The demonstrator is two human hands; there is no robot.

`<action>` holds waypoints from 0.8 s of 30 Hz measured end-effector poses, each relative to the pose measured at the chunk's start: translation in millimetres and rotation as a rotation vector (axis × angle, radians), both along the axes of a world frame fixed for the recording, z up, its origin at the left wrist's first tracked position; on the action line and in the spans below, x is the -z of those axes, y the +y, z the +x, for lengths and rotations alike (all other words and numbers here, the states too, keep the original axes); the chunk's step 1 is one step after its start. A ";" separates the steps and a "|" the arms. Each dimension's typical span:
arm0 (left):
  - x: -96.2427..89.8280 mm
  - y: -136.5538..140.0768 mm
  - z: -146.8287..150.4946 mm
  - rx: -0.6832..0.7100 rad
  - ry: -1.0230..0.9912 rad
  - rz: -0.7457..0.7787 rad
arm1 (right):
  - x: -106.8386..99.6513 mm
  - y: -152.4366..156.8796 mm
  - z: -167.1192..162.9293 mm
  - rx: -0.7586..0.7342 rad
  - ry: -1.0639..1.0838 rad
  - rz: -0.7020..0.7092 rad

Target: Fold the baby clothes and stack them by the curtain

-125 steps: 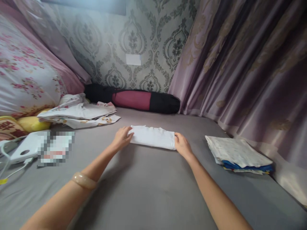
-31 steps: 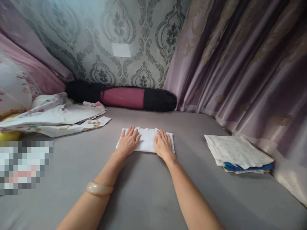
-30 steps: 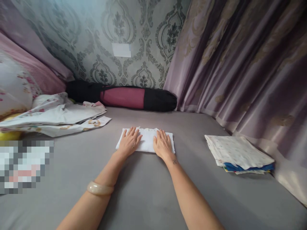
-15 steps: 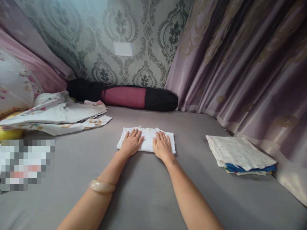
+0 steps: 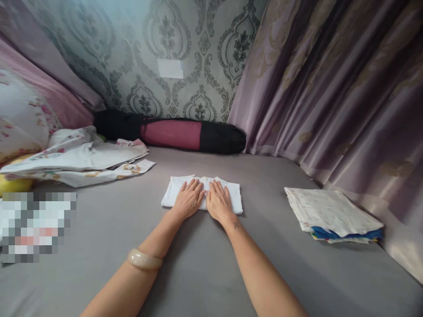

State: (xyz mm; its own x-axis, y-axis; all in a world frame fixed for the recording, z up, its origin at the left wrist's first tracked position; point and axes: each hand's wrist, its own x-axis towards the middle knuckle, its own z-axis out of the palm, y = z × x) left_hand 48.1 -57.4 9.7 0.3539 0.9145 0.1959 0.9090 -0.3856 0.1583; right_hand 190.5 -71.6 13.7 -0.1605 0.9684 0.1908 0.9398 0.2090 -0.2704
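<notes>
A folded white garment lies flat on the grey bed sheet, in the middle of the view. My left hand rests palm down on its left half, fingers stretched out. Close beside it, my right hand lies flat on the right half, its fingers also extended. Only a narrow gap separates the two thumbs. The hands cover the central part of the cloth, while its left and right ends and its back edge show. A pale bangle circles my left forearm.
To the right sits a stack of folded clothes. Loose white patterned clothes spread at the left, above a pixelated patch. Along the wall lies a black and maroon bolster-shaped bag. A purple curtain hangs at the right.
Both hands have slid inward over the white garment, toward each other, and stay flat. The garment itself keeps its place and shape.
</notes>
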 end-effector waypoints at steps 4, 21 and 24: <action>6.3 2.0 0.2 0.021 -0.015 -0.028 | 4.0 -0.2 -0.6 -0.003 0.001 0.005; 15.1 13.1 -0.2 0.050 -0.319 -0.010 | -2.5 2.5 -7.2 -0.065 0.055 0.008; 20.0 20.2 -6.0 0.075 -0.423 0.045 | -2.6 3.2 -13.2 -0.097 0.055 0.025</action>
State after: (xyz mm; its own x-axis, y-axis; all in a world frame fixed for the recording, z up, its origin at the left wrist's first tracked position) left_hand 42.2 -37.2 -10.3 0.2987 0.8766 0.3772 0.7371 -0.4630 0.4923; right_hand 177.3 -68.4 16.4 -0.2420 0.9435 0.2262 0.8986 0.3059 -0.3146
